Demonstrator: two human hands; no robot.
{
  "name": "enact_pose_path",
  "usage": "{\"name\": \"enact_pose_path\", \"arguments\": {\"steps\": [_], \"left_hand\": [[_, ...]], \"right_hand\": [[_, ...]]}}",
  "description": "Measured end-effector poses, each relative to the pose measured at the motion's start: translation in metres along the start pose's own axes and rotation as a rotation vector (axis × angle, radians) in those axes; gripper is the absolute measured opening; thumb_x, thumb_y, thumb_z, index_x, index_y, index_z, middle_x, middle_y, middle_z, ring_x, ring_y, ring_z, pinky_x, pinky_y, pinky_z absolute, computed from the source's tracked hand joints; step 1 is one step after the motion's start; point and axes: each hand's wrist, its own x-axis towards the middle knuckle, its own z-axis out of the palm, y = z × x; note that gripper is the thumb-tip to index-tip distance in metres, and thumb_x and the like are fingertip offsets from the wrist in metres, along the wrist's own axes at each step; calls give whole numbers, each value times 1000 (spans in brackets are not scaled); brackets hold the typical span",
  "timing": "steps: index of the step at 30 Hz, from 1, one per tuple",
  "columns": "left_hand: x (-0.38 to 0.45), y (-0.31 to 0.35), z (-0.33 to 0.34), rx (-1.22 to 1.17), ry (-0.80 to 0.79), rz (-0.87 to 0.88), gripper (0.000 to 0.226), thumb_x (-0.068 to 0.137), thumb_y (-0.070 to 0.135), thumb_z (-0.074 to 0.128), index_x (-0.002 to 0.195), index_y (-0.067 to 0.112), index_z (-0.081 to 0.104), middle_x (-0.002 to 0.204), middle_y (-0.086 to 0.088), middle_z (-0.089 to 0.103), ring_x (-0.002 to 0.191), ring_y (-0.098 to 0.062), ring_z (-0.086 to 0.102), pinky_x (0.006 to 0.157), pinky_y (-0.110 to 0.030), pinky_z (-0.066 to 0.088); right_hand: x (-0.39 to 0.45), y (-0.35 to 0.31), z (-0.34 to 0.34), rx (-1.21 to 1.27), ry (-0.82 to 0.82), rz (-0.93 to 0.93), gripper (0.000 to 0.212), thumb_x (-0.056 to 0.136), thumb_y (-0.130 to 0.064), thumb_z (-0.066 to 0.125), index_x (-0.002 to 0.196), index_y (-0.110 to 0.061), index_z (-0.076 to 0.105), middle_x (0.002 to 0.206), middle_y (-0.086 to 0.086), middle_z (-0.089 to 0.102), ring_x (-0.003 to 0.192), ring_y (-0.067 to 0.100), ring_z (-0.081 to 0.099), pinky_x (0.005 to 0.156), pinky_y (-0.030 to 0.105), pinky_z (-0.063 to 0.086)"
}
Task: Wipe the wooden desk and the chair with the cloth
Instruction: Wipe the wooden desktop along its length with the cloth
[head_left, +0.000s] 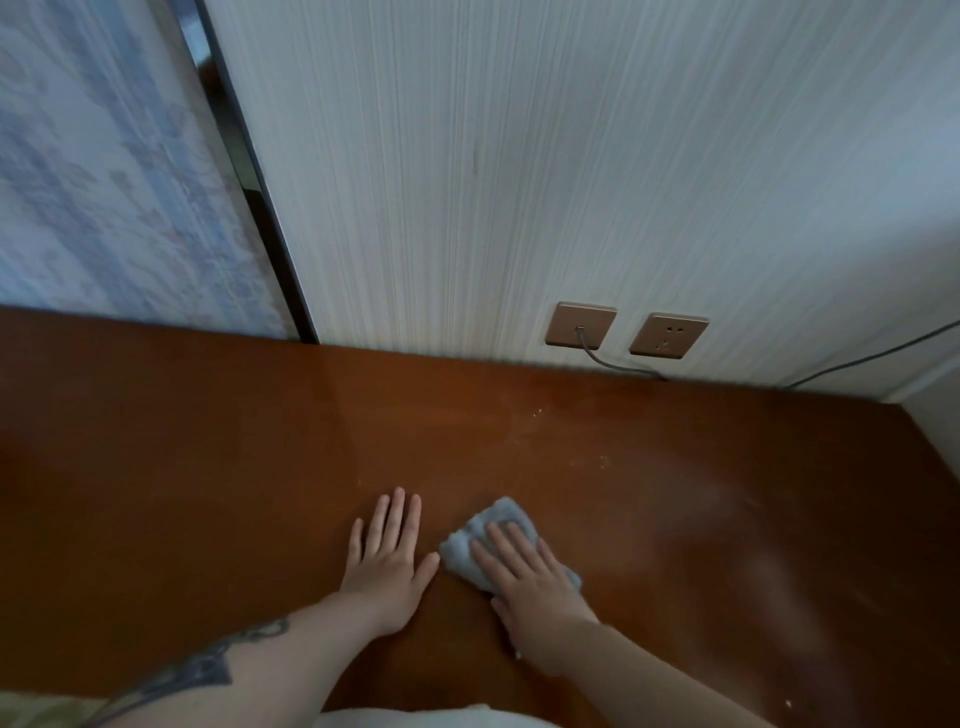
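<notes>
Wiping looks mid-way as far as we can tell: our right hand (524, 577) presses straight, slightly spread fingers (511, 545) flat on the soft, crumpled pale-blue cloth (498, 522), near the counter's (208, 467) front edge. Just left of the cloth, our left hand (389, 556) rests flat, fingers loosely together. Glossy reddish wood has pale specks beyond the cloth, toward the wall sockets (581, 325). Chair's out of view, so probably untouched.

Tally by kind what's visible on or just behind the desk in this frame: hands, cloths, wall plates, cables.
Hands: 2, left hand flat on the wooden desk, right hand pressing the cloth
Cloth: 1
Wall plates: 2, left plate, right plate
Cables: 2, plugged cable, second cable
Total: 7
</notes>
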Motion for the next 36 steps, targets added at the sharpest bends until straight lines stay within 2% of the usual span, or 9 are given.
{"name": "enact_pose_path", "arguments": {"steps": [4, 11, 17, 20, 23, 26, 28, 31, 36], "left_hand": [[3, 10, -2, -24, 16, -60, 66, 99, 57, 7, 134, 24, -38, 145, 5, -43, 140, -15, -33, 116, -43, -15], [17, 11, -21, -50, 31, -84, 68, 101, 54, 12, 135, 20, -36, 148, 1, -41, 135, -14, -37, 117, -41, -15], [39, 8, -34, -11, 29, -7, 69, 102, 52, 14, 134, 16, -35, 153, 0, -36, 141, -17, -31, 117, -40, -14], [50, 8, -30, 19, 21, 26, 70, 98, 59, 6, 137, 20, -37, 151, 0, -40, 139, -17, -35, 117, -40, -15], [57, 8, -19, 17, 59, 51, 87, 68, 72, -28, 137, 19, -41, 144, 0, -47, 136, -18, -39, 113, -39, -20], [57, 7, -16, 30, 113, 14, 86, 89, 64, -9, 154, 10, 8, 161, -13, 9, 148, -25, 5, 112, -39, -7], [58, 8, -13, -12, 100, 0, 78, 98, 57, 2, 146, 7, 38, 150, -15, 41, 138, -27, 28, 112, -40, 2], [51, 13, -16, -10, 116, -14, 79, 94, 60, -9, 153, 13, 16, 160, -10, 18, 145, -20, 5, 114, -36, -11], [53, 44, -11, -82, 137, -30, 72, 101, 52, 3, 146, 5, 35, 153, -13, 36, 142, -25, 23, 114, -39, 1]], "right_hand": [[29, 16, -21, -178, -112, -199, 62, 107, -25, 27, 154, -31, -12, 159, -7, -23, 145, 15, -25, 119, 41, -11], [35, 38, -16, 19, 59, 195, 62, 106, -23, 23, 145, -29, -25, 159, -3, -25, 142, 15, -29, 119, 39, -13], [69, 27, -40, -113, -40, -81, 70, 105, -18, 32, 153, -30, -17, 152, -11, -31, 141, 11, -29, 119, 41, -12], [80, 55, -47, 26, 67, 184, 68, 104, -19, 30, 150, -29, -19, 158, -5, -25, 145, 15, -24, 117, 38, -12], [61, 47, -26, 134, 130, 397, 59, 106, -34, 18, 143, -30, -27, 158, -4, -28, 143, 17, -29, 118, 38, -16], [51, 13, -16, 147, 61, 229, 62, 90, -50, -7, 147, -31, -25, 152, -9, -34, 140, 16, -35, 115, 36, -23], [62, 13, -18, 40, 41, 26, 66, 87, -49, -9, 150, -33, -20, 151, -12, -33, 140, 14, -35, 113, 35, -24], [76, 46, -28, -19, 44, 28, 58, 106, -35, 18, 152, -33, -17, 151, -13, -31, 141, 12, -32, 113, 37, -19], [46, 59, 0, 109, 294, 355, 56, 104, -33, 23, 155, -29, 1, 163, -3, -1, 149, 20, -12, 121, 37, -5]]}}
